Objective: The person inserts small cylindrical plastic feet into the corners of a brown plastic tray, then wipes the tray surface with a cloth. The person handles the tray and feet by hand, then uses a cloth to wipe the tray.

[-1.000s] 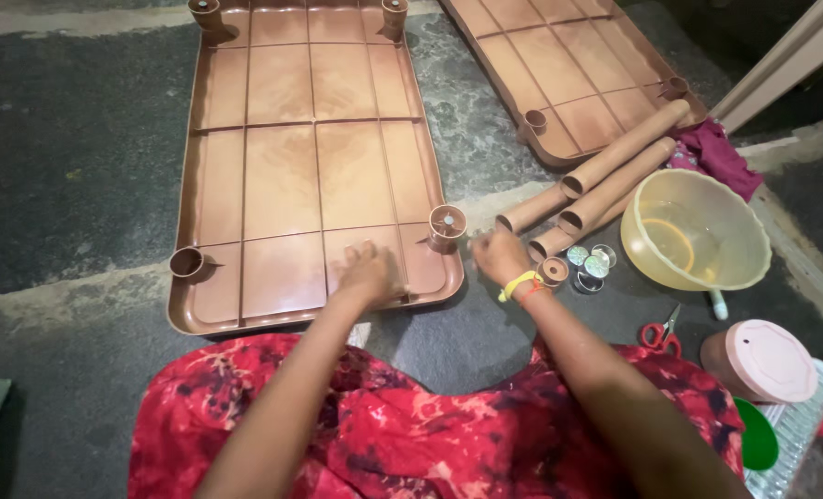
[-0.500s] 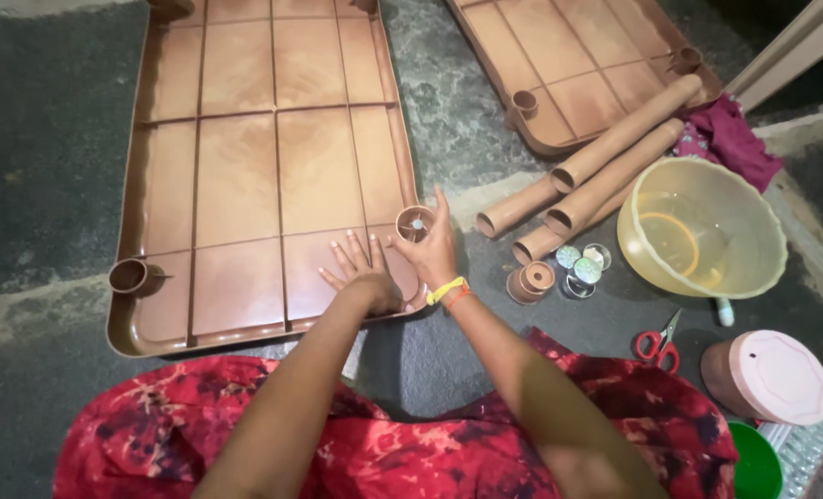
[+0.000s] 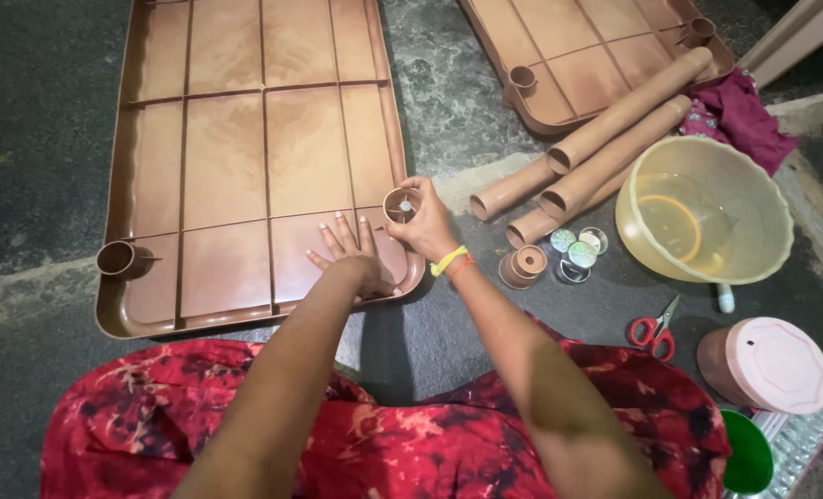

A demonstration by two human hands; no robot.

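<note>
A brown plastic shelf panel (image 3: 245, 166) lies upside down on the floor in front of me. My left hand (image 3: 348, 251) rests flat, fingers spread, on its near right part. My right hand (image 3: 422, 222) is closed around the round corner socket (image 3: 399, 204) at the panel's near right corner. Another socket (image 3: 117, 259) stands at the near left corner. Three brown tubes (image 3: 605, 139) lie to the right, beside small brown caps (image 3: 522, 265) and shiny round pieces (image 3: 578, 251).
A second brown panel (image 3: 596, 55) lies at the upper right. A yellowish bowl (image 3: 707, 208), red scissors (image 3: 653, 331), a pink-lidded jar (image 3: 764, 362), a green object (image 3: 744, 451) and a magenta cloth (image 3: 739, 111) crowd the right side. My red patterned garment (image 3: 319, 434) covers the foreground.
My right hand has come from beside the panel's corner onto the corner socket and closed on it. My left hand has slid right and lies flat. The view has shifted.
</note>
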